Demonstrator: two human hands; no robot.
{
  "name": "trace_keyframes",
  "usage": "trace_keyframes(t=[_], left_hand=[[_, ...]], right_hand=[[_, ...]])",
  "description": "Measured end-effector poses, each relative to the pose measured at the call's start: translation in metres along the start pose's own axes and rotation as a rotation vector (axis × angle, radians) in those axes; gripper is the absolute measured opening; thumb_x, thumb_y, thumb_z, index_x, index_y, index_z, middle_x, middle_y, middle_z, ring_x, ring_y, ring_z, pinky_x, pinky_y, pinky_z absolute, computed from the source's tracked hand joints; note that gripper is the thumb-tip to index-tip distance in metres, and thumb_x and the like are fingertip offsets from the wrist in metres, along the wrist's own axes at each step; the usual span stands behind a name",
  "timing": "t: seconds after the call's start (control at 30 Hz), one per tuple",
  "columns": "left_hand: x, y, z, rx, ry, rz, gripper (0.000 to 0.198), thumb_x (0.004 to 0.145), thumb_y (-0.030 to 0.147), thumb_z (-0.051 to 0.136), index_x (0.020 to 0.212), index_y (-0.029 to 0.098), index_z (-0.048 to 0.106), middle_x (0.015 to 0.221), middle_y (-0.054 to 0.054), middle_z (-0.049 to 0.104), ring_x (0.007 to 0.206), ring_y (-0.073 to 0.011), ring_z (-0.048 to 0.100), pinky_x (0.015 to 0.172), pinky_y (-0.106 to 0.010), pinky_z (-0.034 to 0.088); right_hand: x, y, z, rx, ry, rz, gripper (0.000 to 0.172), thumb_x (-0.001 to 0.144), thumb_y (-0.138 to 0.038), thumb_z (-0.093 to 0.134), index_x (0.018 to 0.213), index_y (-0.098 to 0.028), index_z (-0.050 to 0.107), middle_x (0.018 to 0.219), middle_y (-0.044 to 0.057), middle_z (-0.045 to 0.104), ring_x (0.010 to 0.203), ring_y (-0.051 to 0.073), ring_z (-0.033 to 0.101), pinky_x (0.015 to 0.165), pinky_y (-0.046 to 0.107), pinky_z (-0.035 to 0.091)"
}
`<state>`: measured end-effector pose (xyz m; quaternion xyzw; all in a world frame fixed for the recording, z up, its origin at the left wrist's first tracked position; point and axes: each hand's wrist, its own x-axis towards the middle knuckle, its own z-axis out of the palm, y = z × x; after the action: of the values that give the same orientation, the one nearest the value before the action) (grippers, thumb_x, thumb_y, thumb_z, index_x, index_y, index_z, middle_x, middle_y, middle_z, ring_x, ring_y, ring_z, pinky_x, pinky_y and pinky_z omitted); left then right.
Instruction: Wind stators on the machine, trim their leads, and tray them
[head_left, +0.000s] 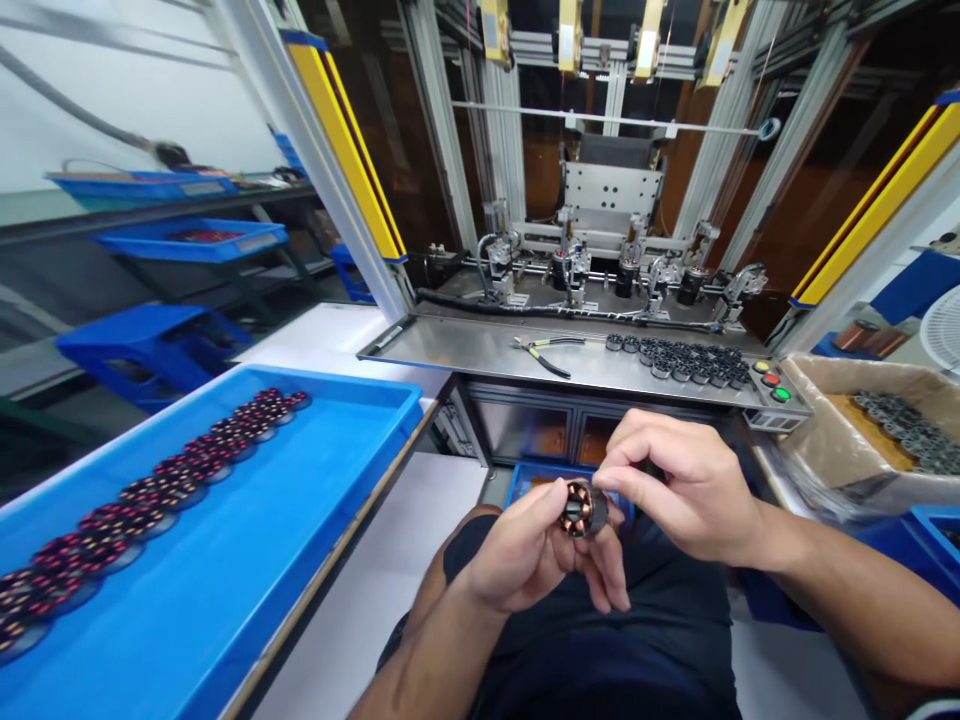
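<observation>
My left hand [536, 555] holds a motor stator [584, 509] with copper windings above my lap, its open wound face turned up toward me. The thumb lies on the stator's left edge and fingers support it from below. My right hand [679, 485] is at the stator's upper right edge, thumb and forefinger pinched together close to it. Whether a wire end is between those fingertips is too small to tell.
On the left, a blue tray [360, 480] bears rows of wound stators [180, 470]. Ahead, cutting pliers [551, 355] and black stator cores [690, 360] lie on the machine's metal ledge [450, 345]. A lined box [817, 400] of cores stands right, near push buttons [771, 380].
</observation>
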<state>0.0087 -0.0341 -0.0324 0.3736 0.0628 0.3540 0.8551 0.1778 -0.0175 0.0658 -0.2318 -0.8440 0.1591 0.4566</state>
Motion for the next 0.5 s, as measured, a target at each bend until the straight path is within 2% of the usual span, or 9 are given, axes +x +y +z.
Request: trace_keyframes(t=[0.1, 0.17, 0.23, 0.33, 0.4, 0.5], left_hand=[[-0.002, 0.002, 0.008, 0.089, 0.153, 0.139, 0.033, 0.092, 0.043, 0.063, 0.109, 0.014, 0.064, 0.081, -0.007, 0.073, 0.062, -0.0176, 0.072, 0.054, -0.022, 0.054], [-0.003, 0.004, 0.014, 0.120, 0.215, 0.224, 0.037, 0.088, 0.033, 0.072, 0.120, 0.020, 0.061, 0.079, -0.003, 0.071, 0.063, -0.0148, 0.069, 0.057, -0.021, 0.053], [-0.004, 0.005, 0.017, 0.141, 0.272, 0.349, 0.048, 0.080, 0.024, 0.079, 0.124, 0.026, 0.059, 0.087, -0.002, 0.070, 0.071, -0.0141, 0.068, 0.062, -0.021, 0.054], [-0.003, 0.003, 0.019, 0.191, 0.343, 0.541, 0.044, 0.071, 0.017, 0.086, 0.108, 0.030, 0.066, 0.112, -0.002, 0.066, 0.095, -0.0177, 0.067, 0.079, -0.028, 0.056], [-0.002, 0.000, 0.017, 0.222, 0.353, 0.584, 0.041, 0.070, 0.020, 0.087, 0.105, 0.029, 0.068, 0.115, -0.003, 0.065, 0.106, -0.0203, 0.064, 0.089, -0.032, 0.055], [0.000, -0.003, 0.013, 0.214, 0.322, 0.514, 0.045, 0.074, 0.029, 0.086, 0.114, 0.026, 0.068, 0.110, -0.006, 0.067, 0.106, -0.0222, 0.065, 0.090, -0.033, 0.055]], right_hand=[[-0.002, -0.001, -0.002, -0.035, 0.016, -0.005, 0.016, 0.092, -0.014, 0.065, 0.076, -0.015, 0.064, 0.069, 0.001, 0.065, 0.062, 0.009, 0.060, 0.058, 0.020, 0.050], [-0.004, -0.001, -0.002, -0.057, 0.039, 0.013, 0.016, 0.091, -0.013, 0.066, 0.075, -0.014, 0.064, 0.069, 0.001, 0.065, 0.062, 0.009, 0.060, 0.058, 0.020, 0.049], [-0.005, -0.001, -0.002, -0.080, 0.056, 0.035, 0.017, 0.091, -0.013, 0.065, 0.075, -0.015, 0.064, 0.069, 0.001, 0.065, 0.062, 0.009, 0.059, 0.058, 0.020, 0.049], [-0.005, 0.000, -0.002, -0.073, 0.061, 0.053, 0.017, 0.091, -0.012, 0.065, 0.074, -0.014, 0.064, 0.068, 0.001, 0.065, 0.062, 0.010, 0.059, 0.058, 0.020, 0.048], [-0.004, 0.000, -0.002, -0.046, 0.060, 0.043, 0.017, 0.091, -0.012, 0.065, 0.075, -0.014, 0.064, 0.068, 0.002, 0.065, 0.062, 0.009, 0.060, 0.059, 0.020, 0.049], [-0.004, 0.000, -0.003, -0.050, 0.061, -0.006, 0.015, 0.092, -0.012, 0.063, 0.077, -0.014, 0.065, 0.070, 0.002, 0.066, 0.063, 0.010, 0.061, 0.059, 0.020, 0.050]])
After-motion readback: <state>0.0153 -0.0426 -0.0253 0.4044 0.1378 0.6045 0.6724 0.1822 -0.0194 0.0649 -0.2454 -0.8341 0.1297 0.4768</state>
